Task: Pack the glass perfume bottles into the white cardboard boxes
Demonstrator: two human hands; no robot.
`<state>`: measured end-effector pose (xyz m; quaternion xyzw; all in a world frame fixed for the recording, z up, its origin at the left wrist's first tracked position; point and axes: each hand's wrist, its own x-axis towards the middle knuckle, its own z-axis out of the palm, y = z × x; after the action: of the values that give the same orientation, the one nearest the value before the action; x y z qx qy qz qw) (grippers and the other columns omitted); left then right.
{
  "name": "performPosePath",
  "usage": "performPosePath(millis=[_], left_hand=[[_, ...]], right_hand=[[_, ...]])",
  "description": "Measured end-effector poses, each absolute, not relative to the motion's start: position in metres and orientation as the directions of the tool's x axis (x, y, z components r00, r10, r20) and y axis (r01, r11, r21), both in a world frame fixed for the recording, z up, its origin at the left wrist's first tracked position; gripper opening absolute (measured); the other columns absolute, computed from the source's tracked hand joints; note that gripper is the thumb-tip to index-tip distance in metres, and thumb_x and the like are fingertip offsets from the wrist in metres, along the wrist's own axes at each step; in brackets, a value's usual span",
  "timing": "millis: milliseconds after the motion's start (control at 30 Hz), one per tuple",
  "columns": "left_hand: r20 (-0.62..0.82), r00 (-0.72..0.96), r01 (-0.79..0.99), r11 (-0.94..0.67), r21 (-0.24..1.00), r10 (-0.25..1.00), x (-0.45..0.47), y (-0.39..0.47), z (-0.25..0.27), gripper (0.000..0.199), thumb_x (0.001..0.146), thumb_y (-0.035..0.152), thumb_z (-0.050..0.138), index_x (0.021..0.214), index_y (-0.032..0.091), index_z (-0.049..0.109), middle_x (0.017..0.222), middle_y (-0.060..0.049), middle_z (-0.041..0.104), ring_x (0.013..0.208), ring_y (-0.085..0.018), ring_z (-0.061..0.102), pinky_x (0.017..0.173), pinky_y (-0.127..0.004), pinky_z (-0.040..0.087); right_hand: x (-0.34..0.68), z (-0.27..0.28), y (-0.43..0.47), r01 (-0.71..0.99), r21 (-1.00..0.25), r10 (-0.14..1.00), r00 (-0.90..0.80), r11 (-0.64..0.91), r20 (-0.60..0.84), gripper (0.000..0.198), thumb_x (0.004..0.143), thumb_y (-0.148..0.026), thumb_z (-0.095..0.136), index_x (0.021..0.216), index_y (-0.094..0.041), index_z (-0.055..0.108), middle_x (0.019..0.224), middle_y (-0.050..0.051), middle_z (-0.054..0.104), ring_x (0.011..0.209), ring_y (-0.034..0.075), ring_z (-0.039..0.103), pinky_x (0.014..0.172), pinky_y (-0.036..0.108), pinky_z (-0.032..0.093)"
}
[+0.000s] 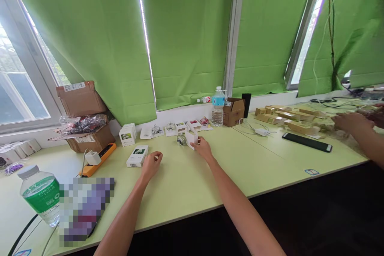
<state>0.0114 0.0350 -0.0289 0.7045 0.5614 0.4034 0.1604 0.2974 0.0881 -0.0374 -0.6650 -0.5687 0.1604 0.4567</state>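
Observation:
A small white box (pixel 192 137) stands on edge on the pale green table, and my right hand (pixel 204 149) is closed on its near right side. Just left of that box, touching it or very close, lies a small item in clear wrapping (pixel 181 140). My left hand (pixel 152 163) rests low over the table with its fingers curled together; whether anything is inside them is hidden. Beside it a white printed box (pixel 137 156) with a dark picture lies flat. Several similar white boxes (pixel 127 134) stand behind, and clear-packed pieces (pixel 156 130) lie along the wall.
On the left are a water bottle (pixel 42 194), an orange power strip (pixel 99 160) and an open carton (pixel 91 138). Behind stand a larger bottle (pixel 218 108) and a brown box (pixel 234 113). Rightward, a phone (pixel 306 142) lies near long cartons (pixel 282 116) and another person's hand (pixel 354 123).

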Motion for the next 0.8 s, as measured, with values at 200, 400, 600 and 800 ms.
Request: performPosePath(millis=[200, 400, 600, 800], left_hand=[[0.432, 0.018, 0.691, -0.323, 0.646, 0.902, 0.009, 0.038, -0.029, 0.027, 0.083, 0.041, 0.048, 0.090, 0.024, 0.068, 0.092, -0.003, 0.071, 0.071, -0.019, 0.064, 0.065, -0.028, 0.044], [0.495, -0.104, 0.754, -0.256, 0.604, 0.863, -0.007, 0.042, -0.020, 0.031, 0.087, 0.039, 0.042, 0.100, 0.022, 0.065, 0.110, -0.008, 0.065, 0.095, -0.023, 0.061, 0.080, -0.033, 0.045], [0.470, -0.348, 0.797, -0.008, 0.605, 0.811, -0.033, 0.048, -0.021, 0.042, 0.082, 0.044, 0.050, 0.115, 0.019, 0.053, 0.131, -0.016, 0.049, 0.126, -0.034, 0.037, 0.103, -0.048, 0.025], [0.341, -0.424, 0.756, 0.120, 0.643, 0.839, -0.045, 0.051, -0.037, 0.072, 0.060, 0.046, 0.073, 0.117, 0.010, 0.047, 0.130, -0.028, 0.043, 0.128, -0.045, 0.029, 0.101, -0.057, 0.019]], right_hand=[[0.292, -0.032, 0.083, 0.596, -0.797, 0.848, 0.373, 0.092, 0.377, 0.077, 0.068, -0.057, 0.064, 0.128, -0.013, 0.045, 0.114, 0.017, 0.061, 0.096, 0.026, 0.061, 0.072, 0.031, 0.045], [0.288, -0.014, 0.073, 0.584, -0.780, 0.714, 0.446, 0.224, 0.539, 0.069, 0.079, -0.058, 0.049, 0.132, -0.014, 0.041, 0.127, 0.017, 0.052, 0.109, 0.028, 0.051, 0.088, 0.037, 0.041], [0.273, -0.001, 0.058, 0.585, -0.722, 0.688, 0.350, 0.369, 0.635, 0.048, 0.090, -0.051, 0.034, 0.106, -0.015, 0.062, 0.096, 0.011, 0.067, 0.081, 0.021, 0.059, 0.077, 0.032, 0.046], [0.245, -0.005, 0.047, 0.594, -0.681, 0.794, 0.113, 0.427, 0.597, 0.045, 0.087, -0.052, 0.041, 0.068, -0.020, 0.066, 0.057, 0.002, 0.064, 0.054, 0.016, 0.056, 0.060, 0.025, 0.044]])
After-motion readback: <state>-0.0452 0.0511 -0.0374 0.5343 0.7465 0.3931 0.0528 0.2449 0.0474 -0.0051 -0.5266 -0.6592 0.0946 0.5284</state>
